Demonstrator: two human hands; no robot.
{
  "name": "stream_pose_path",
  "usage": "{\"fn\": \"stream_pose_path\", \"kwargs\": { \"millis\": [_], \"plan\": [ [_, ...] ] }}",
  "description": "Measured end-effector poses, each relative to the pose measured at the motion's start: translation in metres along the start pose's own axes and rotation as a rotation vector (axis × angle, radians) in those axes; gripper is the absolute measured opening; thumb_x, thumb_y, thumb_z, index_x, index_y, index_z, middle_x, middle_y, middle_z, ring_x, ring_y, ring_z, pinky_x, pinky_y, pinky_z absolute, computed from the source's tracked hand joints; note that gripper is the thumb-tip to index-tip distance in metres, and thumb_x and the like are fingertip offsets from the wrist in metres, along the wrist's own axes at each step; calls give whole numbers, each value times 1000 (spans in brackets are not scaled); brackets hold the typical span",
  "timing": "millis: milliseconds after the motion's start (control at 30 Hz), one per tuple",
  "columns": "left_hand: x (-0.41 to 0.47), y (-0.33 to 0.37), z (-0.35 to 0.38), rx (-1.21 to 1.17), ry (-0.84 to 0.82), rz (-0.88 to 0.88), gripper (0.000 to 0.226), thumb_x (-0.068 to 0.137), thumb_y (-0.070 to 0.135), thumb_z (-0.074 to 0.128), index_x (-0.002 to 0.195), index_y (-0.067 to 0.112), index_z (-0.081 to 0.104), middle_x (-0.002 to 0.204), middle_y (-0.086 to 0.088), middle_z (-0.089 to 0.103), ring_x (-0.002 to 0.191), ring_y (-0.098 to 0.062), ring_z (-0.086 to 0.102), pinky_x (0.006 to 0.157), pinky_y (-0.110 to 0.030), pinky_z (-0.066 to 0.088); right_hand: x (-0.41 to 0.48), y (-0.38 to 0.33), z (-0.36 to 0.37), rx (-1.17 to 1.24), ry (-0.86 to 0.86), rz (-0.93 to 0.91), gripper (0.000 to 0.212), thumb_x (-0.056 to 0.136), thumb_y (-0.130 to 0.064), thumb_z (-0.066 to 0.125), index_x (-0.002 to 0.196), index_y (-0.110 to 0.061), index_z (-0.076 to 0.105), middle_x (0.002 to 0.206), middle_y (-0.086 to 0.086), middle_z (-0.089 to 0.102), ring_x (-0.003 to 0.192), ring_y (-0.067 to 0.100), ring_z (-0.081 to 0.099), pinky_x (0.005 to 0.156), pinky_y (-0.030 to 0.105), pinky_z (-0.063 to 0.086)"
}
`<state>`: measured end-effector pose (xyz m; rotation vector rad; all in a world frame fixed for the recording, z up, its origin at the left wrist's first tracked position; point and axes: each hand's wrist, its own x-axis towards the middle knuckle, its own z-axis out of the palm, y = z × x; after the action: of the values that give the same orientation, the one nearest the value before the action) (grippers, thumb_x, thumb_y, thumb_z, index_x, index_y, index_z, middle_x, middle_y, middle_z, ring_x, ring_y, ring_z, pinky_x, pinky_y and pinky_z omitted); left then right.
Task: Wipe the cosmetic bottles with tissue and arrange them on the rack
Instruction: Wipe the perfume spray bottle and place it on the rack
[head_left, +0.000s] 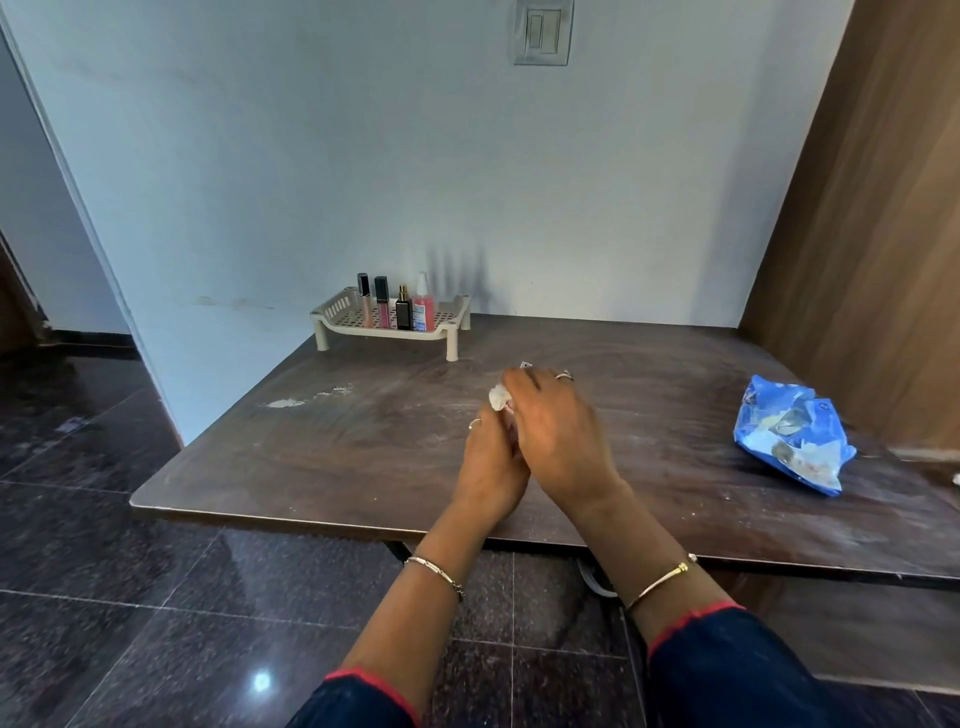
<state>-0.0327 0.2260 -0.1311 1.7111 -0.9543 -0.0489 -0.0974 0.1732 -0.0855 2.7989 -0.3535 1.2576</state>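
Both hands meet over the middle of the dark table (363, 441). My right hand (558, 431) lies over my left hand (491, 470) and grips a crumpled white tissue (498, 398) that peeks out by its fingers. My left hand holds a small cosmetic bottle (512, 434), mostly hidden between the hands; a pale tip (525, 365) shows past the right fingers. At the back left, against the wall, a beige rack (451, 323) holds two lip gloss tubes (382, 309), a dark perfume bottle (403, 310) and a pink spray bottle (424, 307), all upright.
A crumpled blue tissue packet (792, 441) lies at the table's right side, near a wooden panel (872, 234). White dust marks (291, 401) streak the table's left part. The table's front edge is close to my wrists, with dark tiled floor (156, 597) below.
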Motion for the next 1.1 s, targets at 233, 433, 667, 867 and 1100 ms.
{"fn": "stream_pose_path", "kwargs": {
  "millis": [233,433,667,867,1100],
  "plan": [
    [7,-29,-3,-79,-15,-53,22,76,9,49,97,13,49,91,-17,56,92,-41,54,68,-44,45,-13,5,16,32,-62,-159,23,82,-8,46,94,-10,66,91,6,66,78,25,62,62,33,53],
    [10,-27,-43,-15,168,-151,16,92,4,50,92,9,36,78,3,42,69,-12,44,53,-12,36,-13,16,35,267,-191,9,12,82,-1,54,84,-10,61,79,6,64,73,27,59,63,35,41],
    [31,-45,-103,-189,217,-300,19,98,32,46,99,14,44,90,-6,52,84,-18,52,77,-39,47,30,-5,69,813,-204,440,16,83,-3,66,90,-16,62,92,3,72,80,13,68,74,25,54],
    [74,-57,-152,-113,329,-272,22,89,25,63,107,19,52,89,6,59,84,-15,57,74,-32,48,69,-16,104,1076,-273,648,26,91,5,54,105,-11,69,92,-3,64,82,14,64,65,19,57],
    [152,-82,-200,121,452,-238,38,82,36,69,113,14,63,105,-5,67,94,-22,62,81,-30,48,101,-9,143,1064,-298,672,23,84,2,65,84,-20,73,88,3,72,78,13,68,73,22,57]
  ]
}}
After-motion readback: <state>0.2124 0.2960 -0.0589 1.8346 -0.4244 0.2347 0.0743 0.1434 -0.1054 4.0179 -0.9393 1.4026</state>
